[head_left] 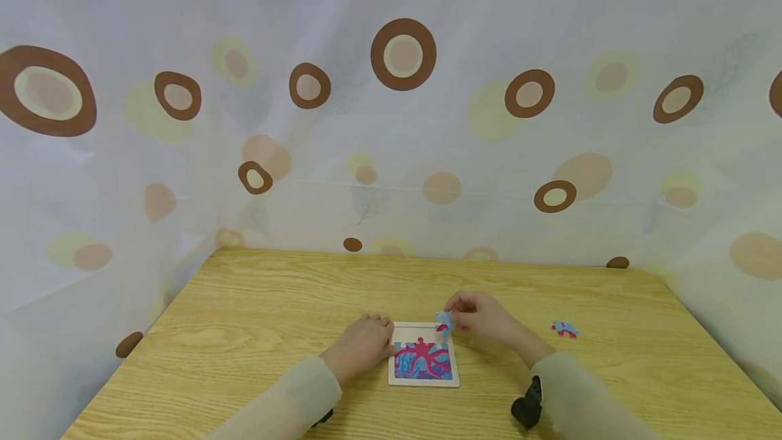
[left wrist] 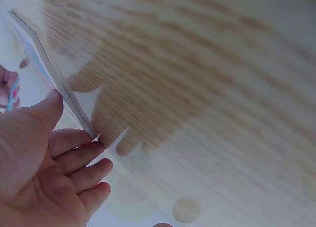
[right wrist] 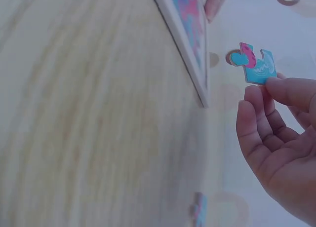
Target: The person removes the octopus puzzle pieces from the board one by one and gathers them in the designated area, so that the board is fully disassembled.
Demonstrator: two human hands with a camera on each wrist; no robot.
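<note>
Within the right hand (head_left: pixel 487 320) — pinched puzzle piece (right wrist: pixel 259 71), knobbed, turquoise, pink-streaked

No texts, labels, brands, numbers or signs can be read in any of the views.
</note>
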